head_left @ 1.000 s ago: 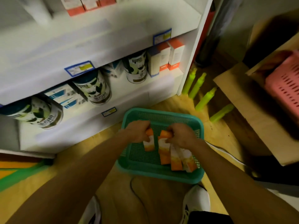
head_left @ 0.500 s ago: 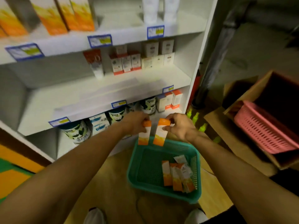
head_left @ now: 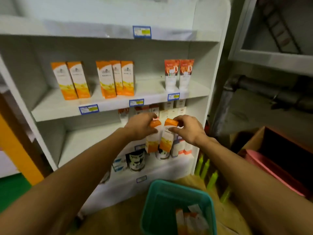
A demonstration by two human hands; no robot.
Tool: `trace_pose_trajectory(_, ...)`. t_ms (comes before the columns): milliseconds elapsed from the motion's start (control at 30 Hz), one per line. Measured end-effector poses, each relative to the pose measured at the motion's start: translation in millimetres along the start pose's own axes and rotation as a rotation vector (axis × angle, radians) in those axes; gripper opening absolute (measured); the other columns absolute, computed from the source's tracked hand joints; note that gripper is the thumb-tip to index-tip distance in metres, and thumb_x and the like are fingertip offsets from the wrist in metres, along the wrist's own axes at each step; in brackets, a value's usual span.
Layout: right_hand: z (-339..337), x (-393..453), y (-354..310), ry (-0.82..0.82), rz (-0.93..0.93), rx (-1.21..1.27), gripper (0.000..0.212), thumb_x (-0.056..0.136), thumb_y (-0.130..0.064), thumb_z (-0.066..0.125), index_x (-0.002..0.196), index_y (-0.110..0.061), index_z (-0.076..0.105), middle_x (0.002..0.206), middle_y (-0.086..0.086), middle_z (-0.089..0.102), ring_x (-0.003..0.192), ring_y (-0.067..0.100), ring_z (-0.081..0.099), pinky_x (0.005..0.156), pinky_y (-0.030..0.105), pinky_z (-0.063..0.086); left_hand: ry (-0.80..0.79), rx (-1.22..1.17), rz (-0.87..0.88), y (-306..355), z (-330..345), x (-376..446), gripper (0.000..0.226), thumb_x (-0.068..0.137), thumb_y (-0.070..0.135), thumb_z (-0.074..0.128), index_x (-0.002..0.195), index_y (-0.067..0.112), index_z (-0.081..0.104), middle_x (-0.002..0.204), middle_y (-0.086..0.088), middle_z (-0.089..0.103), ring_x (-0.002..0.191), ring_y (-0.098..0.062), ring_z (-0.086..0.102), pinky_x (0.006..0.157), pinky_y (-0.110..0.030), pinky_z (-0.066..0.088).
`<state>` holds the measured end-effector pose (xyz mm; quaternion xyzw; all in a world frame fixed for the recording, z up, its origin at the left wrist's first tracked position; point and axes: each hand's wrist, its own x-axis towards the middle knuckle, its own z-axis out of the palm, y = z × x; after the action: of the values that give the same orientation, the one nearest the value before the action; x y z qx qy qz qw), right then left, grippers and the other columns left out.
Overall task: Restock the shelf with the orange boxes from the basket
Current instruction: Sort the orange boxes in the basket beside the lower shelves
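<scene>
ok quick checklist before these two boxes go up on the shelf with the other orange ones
1. Left hand grips its orange box near the top: ok.
2. Right hand grips the second box near the top: ok.
3. Free room on the target shelf, between the three orange boxes and the tubes: ok.
4. Boxes already standing there are upright: ok.
5. Held boxes are upright and facing front: not ok, both hang tilted.
6. More stock left in the basket: ok, a few boxes show, number cannot tell.
</scene>
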<state>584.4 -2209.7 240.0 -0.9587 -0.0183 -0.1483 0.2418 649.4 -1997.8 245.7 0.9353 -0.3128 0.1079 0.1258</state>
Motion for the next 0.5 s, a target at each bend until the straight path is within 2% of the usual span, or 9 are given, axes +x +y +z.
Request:
trace_pose_trajectory(233,-41.5,33.3,-61.4,0.119,-0.102,0.005,0.034,0.082,-0.046,0.072,0.109,-0.026,0.071,0.095,-0.006,0.069,0.09,0.017,0.063,0.078,0.035,0.052,0.218,0.039,-0.004,-8.6,-83.3,-1.9,0.046,0.083,0.043,0.074,0.123,0.023,0.061,0.117,0.0,0.067,0.103,-0.022,0.062,0.084,-0.037,0.052)
trace_pose_trajectory(367,-55.8,57.7,-94.0,0.164,-0.132,0.071,0.04,0.083,-0.043,0.073,0.117,-0.022,0.069,0.102,-0.005,0.069,0.09,0.014,0.063,0.079,0.033,0.053,0.291,0.018,-0.027,-26.4,-125.7,0.2,0.046,0.083,0.042,0.074,0.124,0.024,0.062,0.119,0.0,0.067,0.104,-0.021,0.062,0.087,-0.038,0.053)
trace_pose_trajectory(500,-61.8,83.7,-123.4,0.218,-0.157,0.178,0.036,0.082,-0.036,0.077,0.114,-0.019,0.07,0.102,-0.002,0.072,0.089,0.014,0.065,0.084,0.04,0.057,0.343,0.04,-0.036,-47.9,-156.8,7.5,0.046,0.083,0.036,0.075,0.125,0.021,0.062,0.12,-0.002,0.067,0.107,-0.023,0.062,0.089,-0.039,0.052)
